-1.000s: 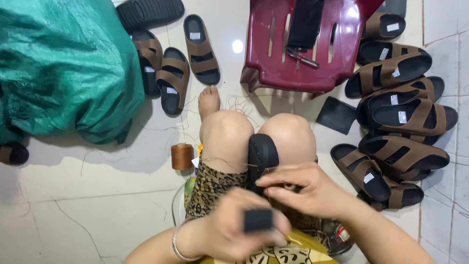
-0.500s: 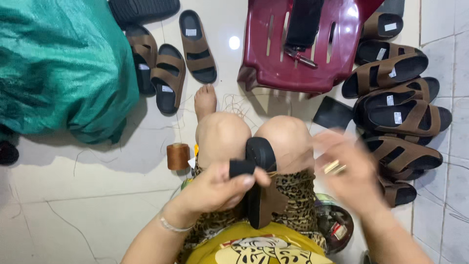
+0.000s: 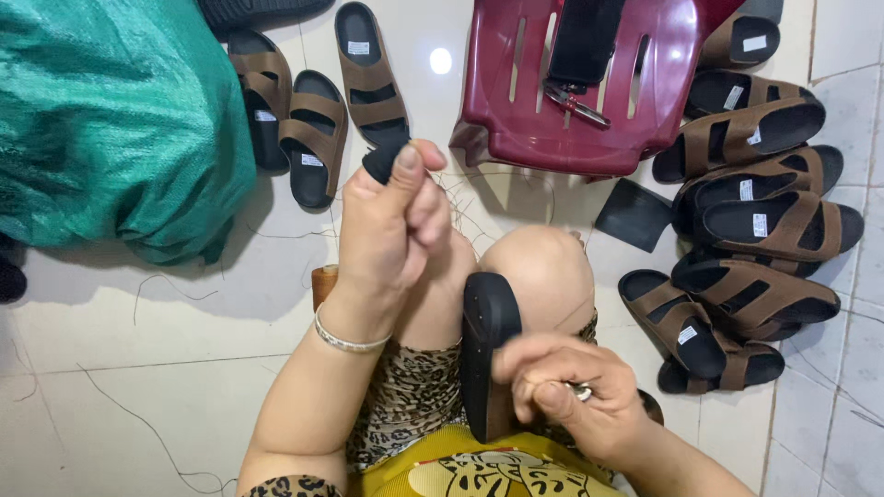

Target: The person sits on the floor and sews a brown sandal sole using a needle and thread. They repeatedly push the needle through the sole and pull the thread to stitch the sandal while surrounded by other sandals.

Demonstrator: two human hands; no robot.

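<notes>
The left hand (image 3: 391, 221) is raised above the knees, fingers clenched with the thumb pinched against them; a dark cap covers one fingertip, and whether thread is gripped cannot be told. The right hand (image 3: 562, 391) is curled against a black sandal sole (image 3: 488, 359) standing on edge between the knees, fingers closed on a small metal tool (image 3: 580, 391). Taking that sole as reference: a thread spool (image 3: 324, 281) stands just to its left, a maroon plastic stool (image 3: 589, 83) lies beyond it, brown sandals (image 3: 755, 221) are heaped well to its right, and a green sack (image 3: 110, 120) sits far left.
</notes>
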